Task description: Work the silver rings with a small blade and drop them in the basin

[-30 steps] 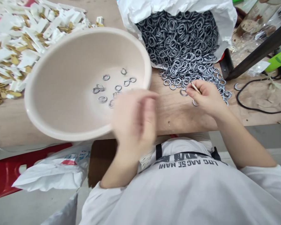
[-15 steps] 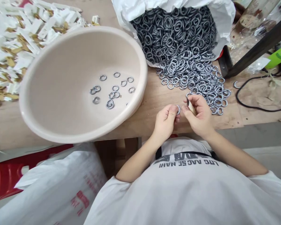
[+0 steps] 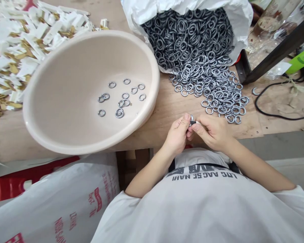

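My left hand (image 3: 176,133) and my right hand (image 3: 212,132) meet low over the wooden table (image 3: 157,123). Between their fingertips is a small silver metal ring (image 3: 192,117), pinched by my left hand. My right fingers hold a thin pale stick with a dark tip (image 3: 195,122), mostly hidden by them, against the ring. Just left of my hands stands a beige plastic basin (image 3: 66,147) with several loose silver rings (image 3: 120,113) on its bottom. Beyond my right hand lies a heap of similar rings (image 3: 212,98), spilling from a white sack (image 3: 239,20).
A pile of white and gold pieces (image 3: 22,50) lies behind the basin. At the right are a black cable (image 3: 273,108) and a dark metal bar (image 3: 276,57). A white printed sack (image 3: 66,202) and a red stool (image 3: 5,189) sit below the table edge.
My left hand has moved from over the basin to the table edge, now holding a ring. My right hand has moved left and down from the heap, bringing the stick to that ring.
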The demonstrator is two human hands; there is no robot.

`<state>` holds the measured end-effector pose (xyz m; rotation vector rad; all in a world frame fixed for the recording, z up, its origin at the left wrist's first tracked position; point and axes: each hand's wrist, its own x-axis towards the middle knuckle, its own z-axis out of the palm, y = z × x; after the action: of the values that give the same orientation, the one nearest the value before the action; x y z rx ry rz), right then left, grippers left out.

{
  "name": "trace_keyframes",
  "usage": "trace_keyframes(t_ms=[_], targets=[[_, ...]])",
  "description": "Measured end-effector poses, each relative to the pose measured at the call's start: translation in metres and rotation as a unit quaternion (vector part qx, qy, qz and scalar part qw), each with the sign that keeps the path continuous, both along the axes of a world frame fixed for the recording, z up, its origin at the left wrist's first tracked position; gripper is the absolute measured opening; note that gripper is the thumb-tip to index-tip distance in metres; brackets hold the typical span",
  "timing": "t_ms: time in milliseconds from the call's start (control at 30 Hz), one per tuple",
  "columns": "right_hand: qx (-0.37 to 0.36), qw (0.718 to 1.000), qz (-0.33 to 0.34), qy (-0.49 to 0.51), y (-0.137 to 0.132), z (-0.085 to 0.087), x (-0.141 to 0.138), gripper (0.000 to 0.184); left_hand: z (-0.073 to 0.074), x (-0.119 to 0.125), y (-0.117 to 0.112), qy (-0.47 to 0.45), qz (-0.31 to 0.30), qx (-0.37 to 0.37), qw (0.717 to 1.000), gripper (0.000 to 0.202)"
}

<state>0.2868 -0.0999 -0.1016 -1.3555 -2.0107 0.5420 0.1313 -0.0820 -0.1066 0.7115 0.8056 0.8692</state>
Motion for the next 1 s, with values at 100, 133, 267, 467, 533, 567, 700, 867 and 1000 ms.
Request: trace_keyframes(t_ms=[100, 133, 267, 467, 533, 567, 700, 867, 1000], targets=[[-0.068, 0.996, -0.046, 0.016, 0.011, -0.005, 0.010, 0.048, 0.001, -0.004, -0.005, -0.014, -0.067, 0.034, 0.997, 0.060], [-0.087, 0.993, -0.077, 0.005, 0.016, -0.006, 0.014, 0.049, 0.001, -0.006, -0.007, -0.015, -0.089, 0.047, 0.995, 0.060], [-0.078, 0.968, -0.178, -0.161, 0.033, -0.006, 0.029, 0.039, -0.002, -0.020, -0.002, 0.005, -0.060, 0.066, 0.996, 0.051], [-0.077, 0.924, -0.185, -0.326, 0.048, -0.008, 0.033, 0.031, -0.012, -0.035, 0.013, 0.054, 0.000, 0.056, 0.997, 0.034], [-0.064, 0.942, -0.184, -0.272, 0.048, -0.007, 0.032, 0.026, -0.015, -0.034, 0.015, 0.043, 0.014, 0.038, 0.998, 0.038], [-0.058, 0.959, -0.174, -0.217, 0.046, -0.005, 0.029, 0.024, -0.016, -0.032, 0.015, 0.034, 0.022, 0.025, 0.999, 0.038], [-0.133, 0.981, -0.058, 0.129, 0.030, -0.001, 0.008, 0.025, -0.018, -0.019, 0.011, 0.009, 0.031, -0.002, 0.999, 0.038], [-0.196, 0.922, -0.053, 0.329, 0.016, -0.010, -0.020, 0.032, -0.018, -0.003, 0.006, 0.061, 0.059, 0.073, 0.994, 0.048], [-0.188, 0.919, -0.048, 0.344, 0.023, -0.021, -0.022, 0.036, -0.018, -0.001, 0.005, 0.052, 0.074, 0.061, 0.994, 0.047]])
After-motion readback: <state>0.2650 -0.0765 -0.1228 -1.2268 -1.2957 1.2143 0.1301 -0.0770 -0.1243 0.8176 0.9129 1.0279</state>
